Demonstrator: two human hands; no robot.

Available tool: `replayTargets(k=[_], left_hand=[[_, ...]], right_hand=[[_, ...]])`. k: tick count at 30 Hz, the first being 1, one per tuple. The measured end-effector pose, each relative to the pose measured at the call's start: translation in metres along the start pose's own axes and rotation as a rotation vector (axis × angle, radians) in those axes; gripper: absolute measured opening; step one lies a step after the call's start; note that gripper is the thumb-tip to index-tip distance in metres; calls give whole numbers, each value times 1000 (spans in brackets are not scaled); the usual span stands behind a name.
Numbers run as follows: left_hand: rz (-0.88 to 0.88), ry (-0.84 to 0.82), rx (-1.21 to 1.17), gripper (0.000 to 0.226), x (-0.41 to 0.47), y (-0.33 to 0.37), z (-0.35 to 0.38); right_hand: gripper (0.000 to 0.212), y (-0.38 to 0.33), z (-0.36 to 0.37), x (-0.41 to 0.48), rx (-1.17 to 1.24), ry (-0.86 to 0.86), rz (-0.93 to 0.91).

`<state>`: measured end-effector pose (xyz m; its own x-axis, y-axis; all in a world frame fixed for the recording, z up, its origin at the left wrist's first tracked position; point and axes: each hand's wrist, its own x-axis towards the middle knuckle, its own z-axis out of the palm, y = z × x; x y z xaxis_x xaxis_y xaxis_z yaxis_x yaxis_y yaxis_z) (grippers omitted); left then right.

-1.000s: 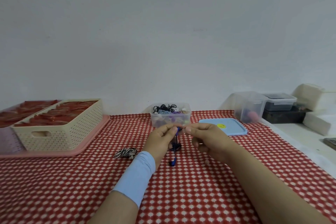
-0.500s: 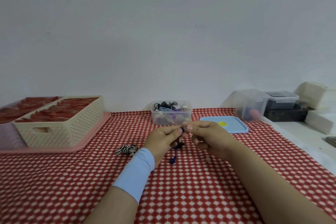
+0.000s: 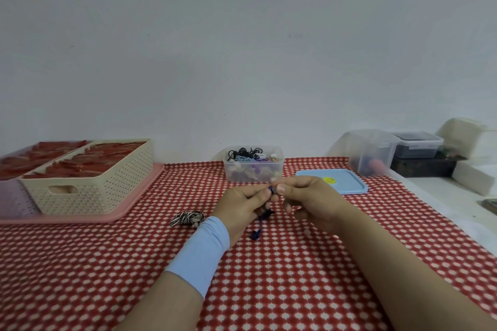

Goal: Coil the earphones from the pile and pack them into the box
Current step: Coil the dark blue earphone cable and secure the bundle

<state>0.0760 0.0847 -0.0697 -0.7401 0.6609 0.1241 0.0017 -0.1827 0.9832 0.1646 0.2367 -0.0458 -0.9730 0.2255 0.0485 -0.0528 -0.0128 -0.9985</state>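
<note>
Near room: the red checked tablecloth under my forearms is bare from my wrists back to the near edge, so there is plenty of space to draw my elbows back.
Left hand: my left hand, with the pale blue sleeve on its wrist, has its thumb and forefinger pinching the top of the blue earphones.
Right hand: my right hand pinches the same spot from the other side, fingertips meeting those of the left; the other fingers are curled loosely underneath.
Task thing: the blue earphones hang from the pinch in a small dark bunch, with a tail reaching down to the cloth just below my fingers.
Step in hand: I judge I am partway through coiling this pair, since the tail is loose.
Left to do: striped earphones lie bundled just left of my left hand, not yet packed.
Done: the box just beyond my fingertips is open and holds many bundled cords, nearly to the rim.
Path: short and unobstructed, straight ahead.
Edges: the lid lies flat beyond my right hand; the basket on its pink tray stands well to the left; clear tubs stand far right.
</note>
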Motion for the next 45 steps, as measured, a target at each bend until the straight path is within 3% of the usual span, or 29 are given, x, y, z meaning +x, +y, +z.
replayTargets(k=[3,11,22,28,38,45], left_hand=[[-26,-19,-157,22,1,3,5],[-42,-30,-188,22,-1,3,9],[56,36,164,19,-2,3,4],[-1,15,81,19,-1,6,4],[27,17,270,15,-2,4,0],[-17,131,140,13,2,6,6]], right_hand=[[17,-2,1,-1,59,-22,-24],[17,-6,-2,-5,46,-68,-16],[10,-10,-2,-5,-101,-2,27],[10,-7,-1,-3,-10,11,-6],[12,-6,-10,-3,-117,-67,121],[13,-4,0,0,-37,73,-58]])
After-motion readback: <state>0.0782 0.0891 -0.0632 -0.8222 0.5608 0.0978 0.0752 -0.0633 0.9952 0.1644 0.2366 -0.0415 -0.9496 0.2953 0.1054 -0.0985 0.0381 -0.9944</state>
